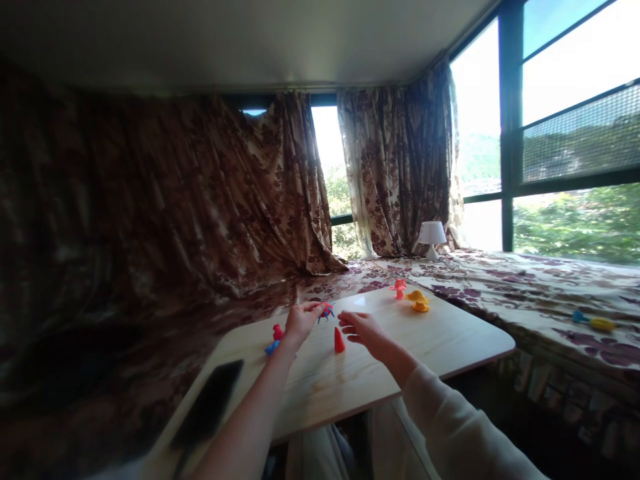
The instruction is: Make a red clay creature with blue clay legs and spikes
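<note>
My left hand (302,323) pinches a small red and blue toy with several thin legs (327,311), held above the table. To its right, my right hand (364,329) hovers with fingers apart and nothing visible in them. Below and between the hands, a red cone (339,341) stands upright on the wooden table (400,353). Beside my left wrist sit a dark pink toy (277,331) and a blue toy (271,347), partly hidden by the wrist.
A pink-red toy (399,289) and yellow toys (419,302) stand at the table's far right. A dark flat object (209,401) lies at the left edge. On the flowered bedding are a blue and yellow toy (600,324) and a white lamp (432,235).
</note>
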Tool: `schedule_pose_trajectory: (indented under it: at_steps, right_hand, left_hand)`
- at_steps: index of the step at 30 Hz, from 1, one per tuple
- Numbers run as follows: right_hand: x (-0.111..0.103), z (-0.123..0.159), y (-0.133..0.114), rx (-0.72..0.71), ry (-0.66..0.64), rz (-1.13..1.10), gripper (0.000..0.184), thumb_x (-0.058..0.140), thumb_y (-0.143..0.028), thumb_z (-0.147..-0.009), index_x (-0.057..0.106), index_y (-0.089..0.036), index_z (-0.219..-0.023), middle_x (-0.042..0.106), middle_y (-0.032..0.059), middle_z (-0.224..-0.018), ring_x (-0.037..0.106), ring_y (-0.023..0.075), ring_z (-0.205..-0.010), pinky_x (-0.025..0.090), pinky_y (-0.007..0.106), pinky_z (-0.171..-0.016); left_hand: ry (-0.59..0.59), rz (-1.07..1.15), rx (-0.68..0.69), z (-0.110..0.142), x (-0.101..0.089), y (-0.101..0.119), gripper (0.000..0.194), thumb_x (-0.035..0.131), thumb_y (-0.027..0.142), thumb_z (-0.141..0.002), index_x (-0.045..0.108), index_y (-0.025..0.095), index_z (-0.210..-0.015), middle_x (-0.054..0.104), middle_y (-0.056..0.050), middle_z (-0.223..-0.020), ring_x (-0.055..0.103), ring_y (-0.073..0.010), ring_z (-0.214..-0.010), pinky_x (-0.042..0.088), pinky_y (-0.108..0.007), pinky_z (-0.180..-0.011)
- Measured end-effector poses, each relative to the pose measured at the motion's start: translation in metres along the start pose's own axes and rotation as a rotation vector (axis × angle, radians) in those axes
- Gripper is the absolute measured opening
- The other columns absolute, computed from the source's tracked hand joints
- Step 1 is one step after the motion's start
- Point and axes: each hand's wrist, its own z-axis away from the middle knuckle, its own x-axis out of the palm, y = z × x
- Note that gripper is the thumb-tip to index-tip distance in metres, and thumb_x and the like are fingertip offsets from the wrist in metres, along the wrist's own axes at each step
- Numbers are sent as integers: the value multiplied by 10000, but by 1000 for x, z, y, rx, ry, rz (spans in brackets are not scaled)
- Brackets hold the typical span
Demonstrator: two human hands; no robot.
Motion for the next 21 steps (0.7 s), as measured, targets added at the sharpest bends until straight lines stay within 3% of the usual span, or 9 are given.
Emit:
schedule_pose_trajectory:
  at_steps: [8,13,21]
  right_hand:
    - [-55,-2,46,-226,271,280,169,583,-271,-690,714,-178,-742,705,83,-822,628,239,-764,475,347,-706]
    - [-58,-5,60,-268,307,349,212,540,-256,-732,720,-190,-823,707,76,-885,640,219,-768,496,331,-720]
    - [-57,-3,58,-295,333,441,206,530,-209,-745,727,-191,-802,705,56,-783,644,212,-732,483,321,-718]
  left_hand:
    - [46,-154,-64,-5,26,-11,213,691,385,-664,758,222,-783,765,-55,-769,685,-249,-841,500,-333,-761]
    - [27,-193,-77,5,29,-17,182,669,365,-698,760,241,-796,767,-34,-760,687,-227,-818,491,-312,-770]
    - [-4,-182,-56,17,32,-23,205,648,365,-714,760,223,-809,764,-47,-738,692,-236,-788,497,-325,-756]
